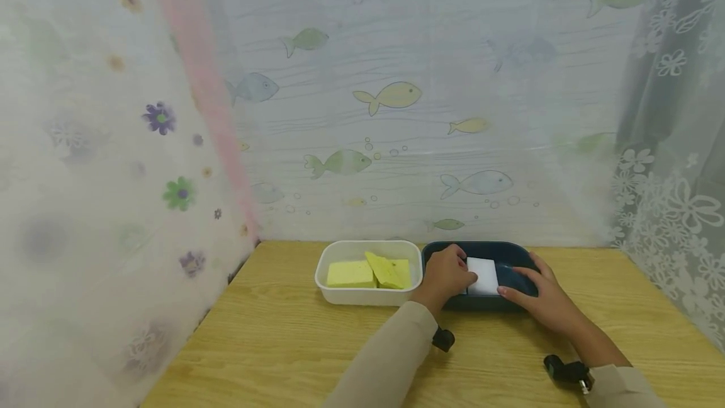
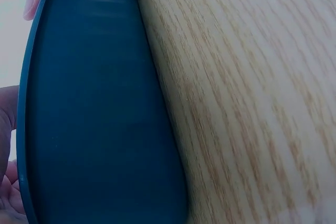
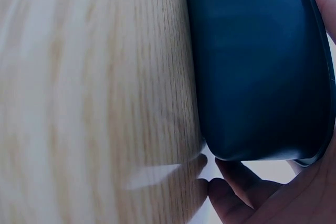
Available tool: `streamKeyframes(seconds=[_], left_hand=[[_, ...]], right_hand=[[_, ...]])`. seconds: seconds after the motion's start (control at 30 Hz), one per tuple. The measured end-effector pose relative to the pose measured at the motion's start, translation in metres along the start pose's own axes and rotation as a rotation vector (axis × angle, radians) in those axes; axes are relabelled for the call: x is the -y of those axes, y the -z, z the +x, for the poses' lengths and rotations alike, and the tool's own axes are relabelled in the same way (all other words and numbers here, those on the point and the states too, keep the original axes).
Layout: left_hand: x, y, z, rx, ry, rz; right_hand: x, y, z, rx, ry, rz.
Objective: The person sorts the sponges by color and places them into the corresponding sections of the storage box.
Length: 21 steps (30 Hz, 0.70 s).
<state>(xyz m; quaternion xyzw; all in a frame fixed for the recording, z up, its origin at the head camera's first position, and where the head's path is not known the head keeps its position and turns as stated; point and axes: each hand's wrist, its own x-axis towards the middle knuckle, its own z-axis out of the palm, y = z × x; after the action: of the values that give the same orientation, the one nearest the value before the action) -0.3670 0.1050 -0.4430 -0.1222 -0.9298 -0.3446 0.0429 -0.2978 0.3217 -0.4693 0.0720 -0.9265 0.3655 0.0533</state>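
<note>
A dark blue container (image 1: 518,305) with rounded corners stands on the table, with a white block (image 1: 483,274), perhaps foam or sponge, inside it. My left hand (image 1: 447,276) reaches over the container's left part. Its curled fingers and thumb pinch the block's left edge; the fingertips are partly hidden. My right hand (image 1: 546,298) grips the container's right end, its thumb near the block at the front rim and other fingers around the end. In the right wrist view, fingers bend beneath the container's corner. The left wrist view shows mainly the container's outer wall (image 2: 100,103).
A white container (image 1: 362,296) holding several yellow blocks (image 1: 351,274) stands directly left of the dark blue one. The wooden table (image 1: 272,339) ends at a curtain with printed fish (image 1: 391,96) behind, and curtains hang on both sides.
</note>
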Motion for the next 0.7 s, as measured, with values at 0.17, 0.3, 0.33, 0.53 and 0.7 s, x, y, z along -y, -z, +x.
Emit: streamKeyframes(seconds=[0.17, 0.3, 0.33, 0.53, 0.7], left_hand=[[0.002, -0.001, 0.0, -0.011, -0.024, 0.006], [0.004, -0.002, -0.001, -0.048, -0.066, -0.036], [0.005, -0.002, -0.002, -0.059, -0.083, -0.057], [0.011, -0.005, -0.01, -0.125, -0.223, -0.149], [0.011, 0.014, -0.015, -0.18, -0.416, -0.079]], right_hand=[[0.0, -0.001, 0.0, 0.001, -0.006, -0.007], [-0.001, -0.001, 0.001, -0.003, 0.002, -0.004], [-0.001, -0.001, 0.0, -0.003, 0.003, -0.002], [-0.002, -0.002, -0.003, 0.005, -0.004, -0.001], [0.0, -0.001, 0.0, -0.001, 0.005, 0.001]])
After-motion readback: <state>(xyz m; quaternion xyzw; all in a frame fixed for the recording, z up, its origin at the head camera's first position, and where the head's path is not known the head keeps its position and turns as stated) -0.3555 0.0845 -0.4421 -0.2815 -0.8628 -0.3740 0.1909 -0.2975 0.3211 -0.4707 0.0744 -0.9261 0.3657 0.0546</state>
